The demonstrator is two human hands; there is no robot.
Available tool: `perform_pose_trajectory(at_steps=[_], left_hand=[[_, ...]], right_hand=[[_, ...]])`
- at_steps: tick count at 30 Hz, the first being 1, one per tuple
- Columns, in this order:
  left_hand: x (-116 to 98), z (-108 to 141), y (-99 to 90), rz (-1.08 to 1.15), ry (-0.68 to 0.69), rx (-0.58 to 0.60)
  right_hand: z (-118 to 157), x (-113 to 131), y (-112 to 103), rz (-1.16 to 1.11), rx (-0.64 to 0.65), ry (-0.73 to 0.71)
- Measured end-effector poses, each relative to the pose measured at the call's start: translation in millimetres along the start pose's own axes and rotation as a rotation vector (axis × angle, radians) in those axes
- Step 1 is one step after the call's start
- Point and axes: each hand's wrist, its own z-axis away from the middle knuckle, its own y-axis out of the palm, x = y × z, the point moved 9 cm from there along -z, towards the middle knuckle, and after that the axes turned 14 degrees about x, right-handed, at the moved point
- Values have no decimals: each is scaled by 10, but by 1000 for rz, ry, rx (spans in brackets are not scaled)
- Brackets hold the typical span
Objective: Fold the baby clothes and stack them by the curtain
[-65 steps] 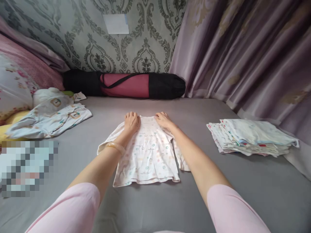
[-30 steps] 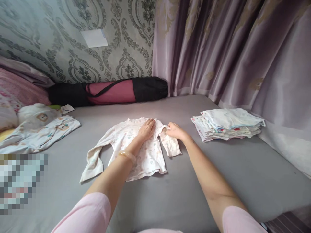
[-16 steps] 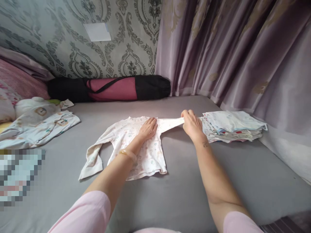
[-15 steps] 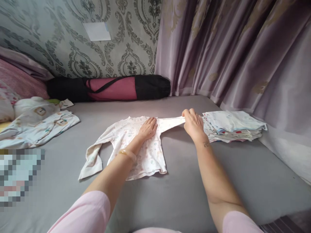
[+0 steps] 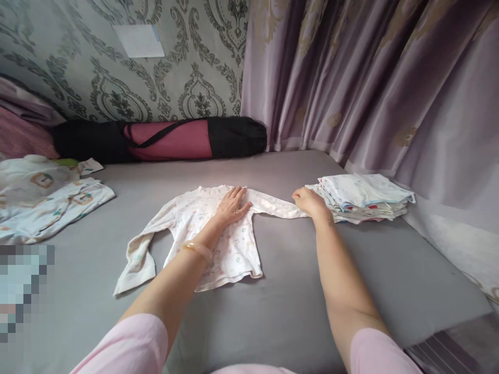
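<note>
A small white long-sleeved shirt (image 5: 234, 249) with a faint print lies spread on the grey sheet (image 5: 288, 301). Flat on its upper chest rests my left hand (image 5: 233, 205), fingers spread. My right hand (image 5: 311, 201) is closed at the cuff of the sleeve that stretches to the right; its fingers are curled and partly hide the cuff. The other sleeve bends down to the left. Just beyond my right hand sits a stack of folded light clothes (image 5: 362, 195).
A black and pink rolled bag (image 5: 167, 139) lies along the patterned wall. Printed white clothes (image 5: 58, 202) are heaped at the left. Purple curtains (image 5: 351, 78) hang behind the right side. A blurred, pixelated item (image 5: 19, 285) is at the lower left.
The right sleeve now slopes slightly downward, and my right hand has come lower with it. My left hand's fingers have spread, with the thumb apart. The view has shifted slightly.
</note>
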Motion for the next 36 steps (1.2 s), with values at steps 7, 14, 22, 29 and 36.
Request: perform_pose_trajectory(at_steps=[7, 14, 22, 29, 36], left_hand=[[6, -3, 2, 3, 4, -14], [-30, 13, -16, -5, -5, 20], [-19, 8, 10, -35, 3, -9], [-20, 1, 37, -43, -13, -7], [-13, -14, 70, -56, 1, 1]], right_hand=[[-107, 9, 238, 31, 160, 6], [45, 150, 12, 42, 36, -205], [307, 189, -354, -261, -137, -402], [177, -59, -279, -346, -32, -403], [-84, -229, 40, 16, 63, 17]])
